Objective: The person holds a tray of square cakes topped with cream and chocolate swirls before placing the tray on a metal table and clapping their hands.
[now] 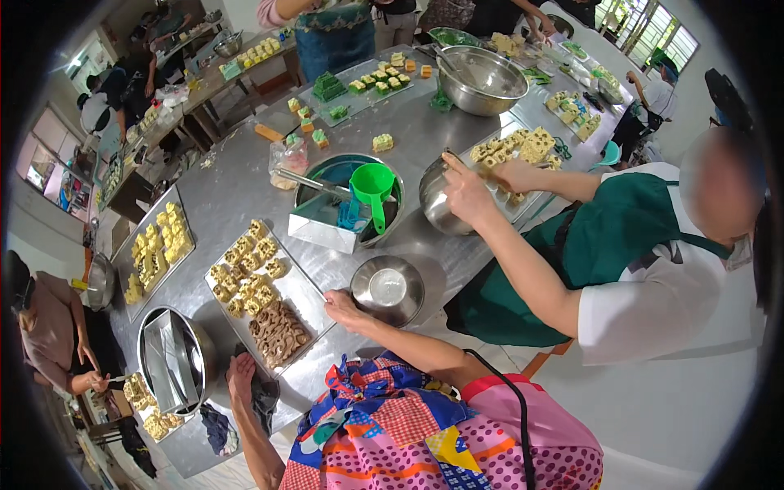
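Before me a shallow rectangular tray (318, 306) holds rows of small yellow frosted cake pieces (250, 266). A larger uncut cake block with brown frosting (278, 334) sits at its near end. My right hand (344, 311) is at the tray's right edge, fingers curled at the rim, beside a small steel bowl (387, 291). My left hand (241, 372) is near the tray's near left corner, by a dark cloth (266, 401). Its palm side is partly hidden, and whether it touches the cloth I cannot tell.
On my left, a steel pot (208, 361) holds metal pans. Ahead, a basin (401, 202) contains a green measuring cup (372, 184). A co-worker in a green apron (514, 288) holds a steel bowl (435, 199) at right. More cake trays (193, 242) and a large bowl (490, 101) stand farther off.
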A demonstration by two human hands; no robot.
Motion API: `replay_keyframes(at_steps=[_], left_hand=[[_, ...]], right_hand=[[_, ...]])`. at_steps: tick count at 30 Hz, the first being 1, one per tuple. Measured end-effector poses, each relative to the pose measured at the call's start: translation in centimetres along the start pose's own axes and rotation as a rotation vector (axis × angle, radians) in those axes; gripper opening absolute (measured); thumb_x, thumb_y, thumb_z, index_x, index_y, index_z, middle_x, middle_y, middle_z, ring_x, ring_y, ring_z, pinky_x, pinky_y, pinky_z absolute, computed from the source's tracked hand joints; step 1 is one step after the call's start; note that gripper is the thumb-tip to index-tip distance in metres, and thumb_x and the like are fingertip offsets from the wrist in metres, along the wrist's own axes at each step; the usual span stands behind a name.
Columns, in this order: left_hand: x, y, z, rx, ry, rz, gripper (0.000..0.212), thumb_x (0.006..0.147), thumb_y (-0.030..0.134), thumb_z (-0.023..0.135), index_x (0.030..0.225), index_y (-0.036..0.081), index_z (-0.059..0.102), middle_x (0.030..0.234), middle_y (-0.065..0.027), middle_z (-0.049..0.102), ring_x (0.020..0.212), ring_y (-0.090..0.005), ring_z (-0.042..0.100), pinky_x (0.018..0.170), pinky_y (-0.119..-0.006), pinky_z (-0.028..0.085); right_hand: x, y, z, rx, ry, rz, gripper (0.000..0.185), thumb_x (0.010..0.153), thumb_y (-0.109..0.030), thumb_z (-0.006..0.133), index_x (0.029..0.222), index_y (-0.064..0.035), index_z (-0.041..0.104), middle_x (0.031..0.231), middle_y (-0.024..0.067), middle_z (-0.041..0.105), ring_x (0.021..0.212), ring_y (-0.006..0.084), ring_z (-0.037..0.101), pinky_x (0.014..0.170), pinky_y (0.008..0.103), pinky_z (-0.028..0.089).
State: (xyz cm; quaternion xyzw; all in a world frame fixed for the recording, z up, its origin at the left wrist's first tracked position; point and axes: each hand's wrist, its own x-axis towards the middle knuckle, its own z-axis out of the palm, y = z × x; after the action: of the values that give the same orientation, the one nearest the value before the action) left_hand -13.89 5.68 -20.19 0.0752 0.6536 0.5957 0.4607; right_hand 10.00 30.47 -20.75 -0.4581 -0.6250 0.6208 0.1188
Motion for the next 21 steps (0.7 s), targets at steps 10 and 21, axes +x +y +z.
replay_keyframes(at_steps=[10, 21], left_hand=[[0.9, -0.1, 0.6, -0.038, -0.067, 0.022, 0.058, 0.087, 0.042, 0.036, 0.116, -0.008, 0.039, 0.116, -0.0177, 0.045, 0.108, -0.0251, 0.044, 0.094, -0.034, 0.031], [0.9, -1.0, -1.2, -0.060, -0.087, 0.011, 0.058, 0.087, 0.044, 0.036, 0.116, -0.006, 0.039, 0.113, -0.0150, 0.047, 0.107, -0.0236, 0.045, 0.094, -0.035, 0.031]], right_hand=[[0.4, 1.6, 0.8, -0.119, 0.278, -0.210, 0.015, 0.070, -0.004, 0.045, 0.078, 0.0026, 0.056, 0.059, 0.0169, 0.052, 0.057, 0.0228, 0.052, 0.056, 0.0378, 0.041], [-0.2, -0.6, 1.6, -0.087, 0.240, 0.012, 0.027, 0.070, -0.007, 0.047, 0.096, 0.0010, 0.052, 0.101, 0.0213, 0.045, 0.096, 0.0297, 0.044, 0.081, 0.0340, 0.036]])
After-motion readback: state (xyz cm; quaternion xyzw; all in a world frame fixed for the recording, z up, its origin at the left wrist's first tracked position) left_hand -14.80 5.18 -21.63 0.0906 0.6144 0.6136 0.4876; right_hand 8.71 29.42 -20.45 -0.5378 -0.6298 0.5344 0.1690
